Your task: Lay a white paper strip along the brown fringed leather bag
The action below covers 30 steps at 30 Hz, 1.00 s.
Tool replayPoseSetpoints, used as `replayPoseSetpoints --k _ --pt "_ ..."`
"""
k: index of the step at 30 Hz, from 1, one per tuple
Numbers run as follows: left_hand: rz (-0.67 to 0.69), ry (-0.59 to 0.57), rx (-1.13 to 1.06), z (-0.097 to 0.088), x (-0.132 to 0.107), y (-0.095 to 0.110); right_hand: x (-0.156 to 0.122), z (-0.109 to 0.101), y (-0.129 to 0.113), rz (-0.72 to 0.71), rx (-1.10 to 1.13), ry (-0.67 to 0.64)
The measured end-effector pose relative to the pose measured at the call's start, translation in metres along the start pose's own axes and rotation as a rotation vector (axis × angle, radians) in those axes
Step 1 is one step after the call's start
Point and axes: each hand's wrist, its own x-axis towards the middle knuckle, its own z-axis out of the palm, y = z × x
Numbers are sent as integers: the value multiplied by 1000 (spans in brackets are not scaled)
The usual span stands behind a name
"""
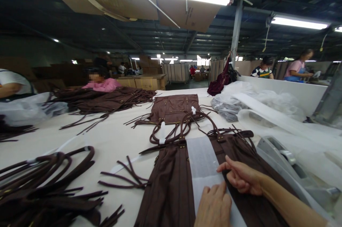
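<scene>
White strip on brown bag | left hand: flattened on strip | right hand: half-curled, forefinger at strip's edge

I see the left hand resting its fingers on a white strip laid down a brown bag. The right hand is half curled, 1 fingertip at the strip's right edge; from here I can't tell if it touches. Beyond the handles, a 2nd bag lies on the white bench; I have a grey device at right.
</scene>
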Motion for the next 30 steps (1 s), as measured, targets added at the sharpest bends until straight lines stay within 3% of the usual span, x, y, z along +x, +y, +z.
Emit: replayPoseSetpoints --k 8,12,15,19,23,30 --pt "11 -11 -48 -2 6 -1 12 9 5 -88 -193 230" --pt "23 5 -53 4 6 -3 19 4 9 -343 -358 405" --pt "38 40 -34 10 6 -5 17 -3 9 -461 -513 398" --pt "45 83 -15 18 9 -7 17 -5 8 -488 -819 300" --pt "41 58 -64 14 8 -4 31 -3 6 -462 -1114 522" --pt "25 7 -84 4 5 -1 63 -3 -1 -419 -1197 780"
